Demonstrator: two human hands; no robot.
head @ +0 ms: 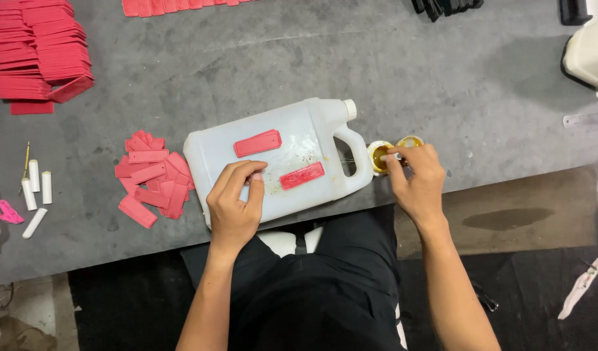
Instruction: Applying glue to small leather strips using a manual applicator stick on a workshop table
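Jug (273,162) lies flat on the desk (442,78) as a raised work pad, two red tags (257,143) resting on its side. Left hand (235,207) presses down on it, fingers spread, probably to stop it sliding. Right hand (416,175) pinches a thin stick into a small pot (379,156) of yellow stuff just beside the handle, so it's within easy reach. Loose tag pile (153,185) sits left.

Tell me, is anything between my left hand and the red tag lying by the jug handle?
Nothing visible. The left hand rests on the white jug's flat side, and the red tag lies just to its right on the same bare surface, apart from the fingertips.
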